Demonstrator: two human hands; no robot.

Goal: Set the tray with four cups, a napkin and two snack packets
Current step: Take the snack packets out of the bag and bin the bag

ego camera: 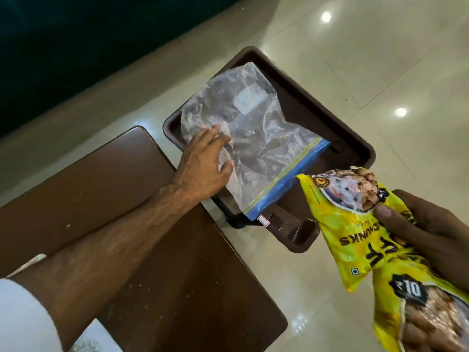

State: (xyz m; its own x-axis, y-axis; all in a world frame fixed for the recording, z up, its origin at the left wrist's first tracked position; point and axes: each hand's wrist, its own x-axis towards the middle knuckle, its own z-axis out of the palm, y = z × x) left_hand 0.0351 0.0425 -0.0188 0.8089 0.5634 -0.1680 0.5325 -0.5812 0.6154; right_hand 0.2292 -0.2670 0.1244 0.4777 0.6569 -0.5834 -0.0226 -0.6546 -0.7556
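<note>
A dark brown tray lies on the pale tiled floor. Across it lies a clear zip bag with a blue seal strip. My left hand rests on the bag's near left part, fingers spread and pressing the plastic. At the lower right, my right hand grips two yellow snack packets, held together, the upper one reaching toward the tray's near corner. No cups or napkin are in view.
A brown wooden bench or low table runs under my left forearm, touching the tray's left side. A dark wall base crosses the upper left. Glossy tiles with light reflections spread to the right.
</note>
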